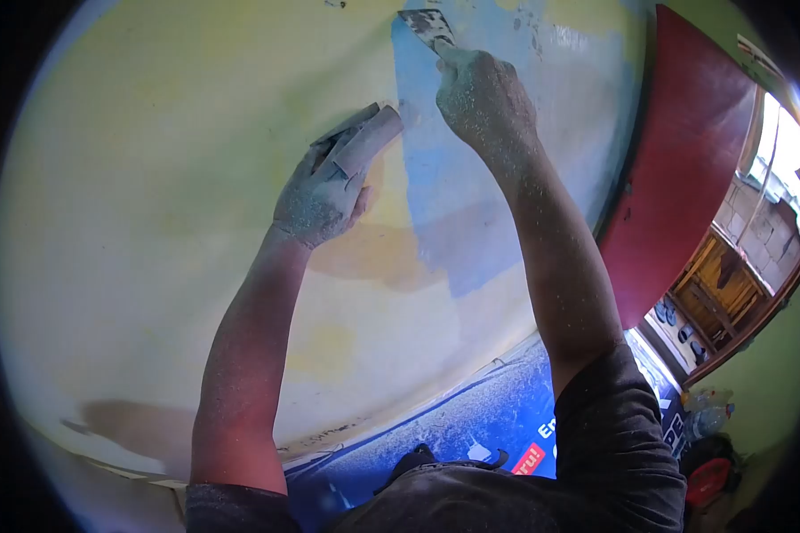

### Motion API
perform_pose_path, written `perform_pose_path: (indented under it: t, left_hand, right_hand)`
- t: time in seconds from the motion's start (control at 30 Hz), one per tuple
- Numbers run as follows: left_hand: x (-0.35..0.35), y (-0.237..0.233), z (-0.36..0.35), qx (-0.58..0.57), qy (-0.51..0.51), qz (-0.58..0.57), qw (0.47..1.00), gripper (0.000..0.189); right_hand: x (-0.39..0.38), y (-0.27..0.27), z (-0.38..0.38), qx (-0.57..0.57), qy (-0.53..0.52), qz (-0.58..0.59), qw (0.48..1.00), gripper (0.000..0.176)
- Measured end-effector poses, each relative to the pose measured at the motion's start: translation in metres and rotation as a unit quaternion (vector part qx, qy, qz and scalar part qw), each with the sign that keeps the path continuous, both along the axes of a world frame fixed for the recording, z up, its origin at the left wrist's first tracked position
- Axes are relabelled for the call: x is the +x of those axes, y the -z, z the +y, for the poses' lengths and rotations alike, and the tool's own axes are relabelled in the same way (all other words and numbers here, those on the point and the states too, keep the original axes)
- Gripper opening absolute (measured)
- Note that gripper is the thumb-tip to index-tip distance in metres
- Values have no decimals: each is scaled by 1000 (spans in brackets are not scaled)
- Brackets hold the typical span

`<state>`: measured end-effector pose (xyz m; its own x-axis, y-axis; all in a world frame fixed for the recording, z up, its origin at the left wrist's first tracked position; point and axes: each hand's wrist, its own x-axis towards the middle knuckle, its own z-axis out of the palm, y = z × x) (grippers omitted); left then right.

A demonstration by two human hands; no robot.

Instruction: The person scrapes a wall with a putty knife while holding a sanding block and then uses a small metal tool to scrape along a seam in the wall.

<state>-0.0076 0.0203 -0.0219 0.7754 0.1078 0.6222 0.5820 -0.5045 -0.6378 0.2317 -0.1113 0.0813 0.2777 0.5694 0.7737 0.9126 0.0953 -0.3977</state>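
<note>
My right hand [487,99] is closed around a putty knife [428,26], whose stained blade lies against the wall near the top of the head view. The knife's handle is mostly hidden in my fist. Lower and to the left, my left hand [322,201] grips a folded piece of sandpaper [370,139] close to the wall. Pale dust covers both hands. Around them the wall [178,213] is cream with yellowish patches, and a light blue area [462,204] lies under my right hand.
A red door [680,151] stands at the right, beside an open doorway showing several shoes [671,320]. On the floor below the wall lies a dusty blue printed banner [453,417]. Plastic bottles [711,417] and a red-and-black object [709,475] sit at lower right.
</note>
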Motion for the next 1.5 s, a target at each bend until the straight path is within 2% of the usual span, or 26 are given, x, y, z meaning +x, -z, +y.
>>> perform_pose_path:
  t: [0.03,0.13,0.2,0.27,0.33,0.5,0.57,0.63,0.73,0.8,0.87,0.93,0.97,1.0,1.07,1.2,1.3,1.37,1.5]
  left_hand:
    - [2,-4,-4,-2,22,1,1000,62]
    - [4,-21,-19,-7,61,-5,998,66]
    - [4,-21,-24,-22,60,-3,998,69]
    - [5,-12,-13,-39,120,-37,991,71]
    - [6,-19,-18,-38,135,-38,989,72]
    - [4,-19,-26,-26,65,-10,998,72]
    - [6,-11,-18,-59,143,-55,986,71]
    - [8,-16,-18,-69,158,-61,983,72]
    - [6,-22,-24,-67,101,-30,992,76]
    - [6,-22,-26,-68,95,-19,993,78]
    - [9,-26,-28,-149,139,-53,978,78]
    - [7,-26,-25,-140,155,-60,976,76]
    - [6,-23,-21,-93,151,-47,983,74]
    - [5,-21,-18,-44,147,-35,988,73]
    - [4,-18,-19,-24,96,-27,995,69]
    - [0,0,-2,-1,31,-29,999,62]
    - [1,2,0,12,56,-47,997,51]
    - [2,1,1,27,54,-32,998,51]
    - [2,-3,-1,59,63,-24,996,51]
  right_hand:
    - [-1,-5,-2,-15,11,-2,1000,40]
    - [-2,16,2,50,-18,-51,997,32]
    - [-2,12,5,44,-24,-23,998,32]
    - [-2,13,8,40,-20,1,999,33]
    - [-4,11,15,53,-7,9,999,33]
    - [-8,3,9,50,-7,6,999,39]
    - [-7,6,12,43,3,23,999,38]
    - [-7,6,18,54,17,24,998,38]
    - [-13,18,9,49,-23,-7,998,36]
    - [-11,18,11,35,-40,16,998,33]
    - [-9,22,13,41,-45,20,998,33]
    - [-7,31,21,70,-44,-2,997,36]
    - [-8,38,23,65,-34,0,997,38]
    - [-8,48,24,62,-24,1,998,41]
    - [-4,78,26,50,-16,10,999,46]
    - [1,170,31,22,-27,35,999,54]
    - [3,253,37,-16,-32,45,998,60]
    - [-5,297,24,-31,-59,71,995,65]
    - [-14,396,3,-134,-72,106,983,65]
